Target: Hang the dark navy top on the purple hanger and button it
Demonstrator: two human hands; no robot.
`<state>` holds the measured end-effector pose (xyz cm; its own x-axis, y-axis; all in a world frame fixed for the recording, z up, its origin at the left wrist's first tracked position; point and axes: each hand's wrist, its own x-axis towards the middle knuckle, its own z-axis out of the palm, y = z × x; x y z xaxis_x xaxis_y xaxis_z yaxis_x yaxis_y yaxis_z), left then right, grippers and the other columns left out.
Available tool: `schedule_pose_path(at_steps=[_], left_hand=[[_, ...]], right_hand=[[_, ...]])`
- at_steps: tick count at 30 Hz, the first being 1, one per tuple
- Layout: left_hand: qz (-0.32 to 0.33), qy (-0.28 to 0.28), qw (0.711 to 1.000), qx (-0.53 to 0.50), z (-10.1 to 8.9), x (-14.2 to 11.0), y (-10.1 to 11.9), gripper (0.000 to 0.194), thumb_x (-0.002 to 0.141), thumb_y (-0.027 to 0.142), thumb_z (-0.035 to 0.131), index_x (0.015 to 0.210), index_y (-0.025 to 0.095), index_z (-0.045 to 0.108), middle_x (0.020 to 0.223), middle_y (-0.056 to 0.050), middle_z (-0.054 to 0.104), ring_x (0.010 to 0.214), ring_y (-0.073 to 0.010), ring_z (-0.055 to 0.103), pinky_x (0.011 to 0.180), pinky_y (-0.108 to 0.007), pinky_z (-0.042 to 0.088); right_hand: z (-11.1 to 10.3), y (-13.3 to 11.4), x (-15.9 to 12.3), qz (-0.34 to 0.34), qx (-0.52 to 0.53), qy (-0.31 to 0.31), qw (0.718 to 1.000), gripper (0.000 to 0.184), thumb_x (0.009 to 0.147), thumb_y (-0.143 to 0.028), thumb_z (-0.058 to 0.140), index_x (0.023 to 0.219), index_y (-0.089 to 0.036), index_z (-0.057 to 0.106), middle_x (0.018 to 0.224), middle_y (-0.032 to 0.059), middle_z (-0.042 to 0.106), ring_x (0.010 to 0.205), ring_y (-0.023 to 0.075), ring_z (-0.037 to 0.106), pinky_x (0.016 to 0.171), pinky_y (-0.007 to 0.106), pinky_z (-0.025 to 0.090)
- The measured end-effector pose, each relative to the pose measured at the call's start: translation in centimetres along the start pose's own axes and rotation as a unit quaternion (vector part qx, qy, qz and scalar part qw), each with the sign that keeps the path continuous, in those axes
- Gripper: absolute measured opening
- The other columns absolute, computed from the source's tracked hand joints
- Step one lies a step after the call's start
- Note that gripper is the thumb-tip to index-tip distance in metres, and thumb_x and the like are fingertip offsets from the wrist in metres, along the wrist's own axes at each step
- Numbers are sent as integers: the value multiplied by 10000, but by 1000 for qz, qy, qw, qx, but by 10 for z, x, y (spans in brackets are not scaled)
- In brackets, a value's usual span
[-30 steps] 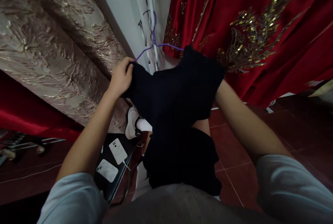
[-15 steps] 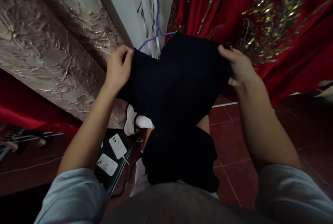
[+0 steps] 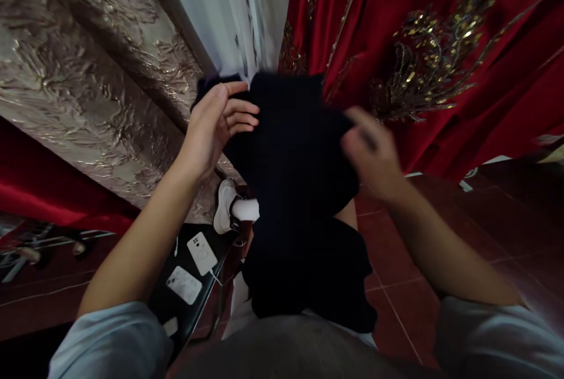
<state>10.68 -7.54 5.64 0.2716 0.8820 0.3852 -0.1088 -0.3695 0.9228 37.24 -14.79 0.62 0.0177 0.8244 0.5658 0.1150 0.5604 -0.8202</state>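
A dark navy, nearly black garment (image 3: 291,144) spreads out in front of my body; its kind is hard to make out. Against its upper left part lies my left hand (image 3: 215,120), fingers stretched out and apart. My right hand (image 3: 372,153) is at the garment's right edge, smeared by motion, so its grip is unclear. No clear part of a hanger shows now, only a faint purple tint at the garment's upper left corner.
Two phones, one white with a cable (image 3: 202,254) and one pale patterned (image 3: 184,285), lie on a black seat (image 3: 154,308) at lower left. Textured beige fabric (image 3: 101,73) hangs left, red sequined fabric (image 3: 440,144) right. A white shoe (image 3: 225,205) rests below, over red floor tiles (image 3: 396,285).
My left hand has gone from a pinch to outstretched fingers. My right hand has moved left and down, and the garment has narrowed. The purple hanger is largely out of sight.
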Motion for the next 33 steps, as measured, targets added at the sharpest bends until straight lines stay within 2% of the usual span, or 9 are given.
schedule_pose_path(at_steps=[3, 6, 10, 14, 17, 22, 27, 30, 33], left_hand=[[-122, 20, 990, -60, 5, -17, 12, 213, 899, 379, 695, 946, 203, 584, 784, -8, 650, 661, -137, 672, 629, -253, 609], [-223, -33, 974, -37, -14, -42, 18, 360, 720, 193, 815, 970, 202, 555, 787, 10, 622, 573, -111, 619, 503, -210, 577], [-282, -200, 931, 119, -52, -83, 20, 367, 752, 205, 754, 1092, 250, 623, 926, -30, 640, 649, -142, 642, 486, -240, 586], [-155, -306, 877, 337, -79, -103, 26, 237, 895, 263, 604, 1100, 312, 712, 956, -63, 706, 834, -201, 702, 688, -319, 631], [-77, -245, 889, 379, -100, -95, 24, 273, 932, 313, 600, 1183, 325, 708, 1038, -67, 738, 894, -215, 714, 738, -325, 621], [-33, -150, 919, 364, -129, -71, 10, 341, 888, 399, 691, 1208, 287, 720, 1049, -58, 758, 937, -240, 708, 797, -381, 623], [64, 13, 931, 360, -129, -61, -2, 350, 874, 466, 745, 1172, 283, 742, 1014, -18, 774, 923, -254, 719, 889, -514, 603], [131, 87, 925, 345, -115, -60, -4, 352, 916, 479, 723, 1199, 269, 717, 1160, -7, 748, 1032, -259, 718, 971, -534, 572], [260, 130, 876, 384, -95, -63, -4, 351, 982, 442, 626, 1265, 242, 680, 1356, -56, 662, 1266, -298, 621, 1086, -557, 489]], right_hand=[[26, -15, -17, -65, -102, -333, 935, 565, 815, -574, 777, 1229, -198, 694, 1272, 113, 664, 1227, 309, 621, 1086, 470, 504], [28, -14, -10, -79, -51, -425, 900, 645, 903, -599, 675, 1416, -219, 583, 1389, 117, 612, 1225, 268, 628, 1070, 426, 514], [17, 20, 10, -17, -57, -256, 965, 536, 1011, -545, 522, 1485, -296, 505, 1468, 82, 557, 1305, 242, 576, 1142, 440, 458], [28, 68, 16, -23, -133, -195, 971, 632, 883, -562, 697, 1437, -303, 538, 1587, 88, 416, 1519, 294, 339, 1283, 497, 255], [40, 93, 20, 32, -78, -216, 973, 385, 880, -569, 680, 1116, -265, 663, 1390, 94, 580, 1345, 284, 540, 1191, 504, 395], [38, 99, 44, 41, -31, -23, 998, 516, 739, -606, 803, 1064, -265, 593, 1091, 37, 614, 861, 158, 623, 804, 336, 577], [29, 78, 43, 124, 6, -155, 980, 493, 867, -719, 621, 813, -230, 659, 686, 9, 591, 654, 160, 590, 593, 326, 567], [32, 71, 50, 128, 78, -50, 987, 514, 827, -753, 650, 851, -240, 670, 719, 18, 652, 769, 206, 670, 659, 382, 601], [34, 70, 87, 100, 120, 40, 987, 554, 771, -805, 668, 902, -267, 645, 842, 28, 704, 1065, 250, 658, 885, 464, 582]])
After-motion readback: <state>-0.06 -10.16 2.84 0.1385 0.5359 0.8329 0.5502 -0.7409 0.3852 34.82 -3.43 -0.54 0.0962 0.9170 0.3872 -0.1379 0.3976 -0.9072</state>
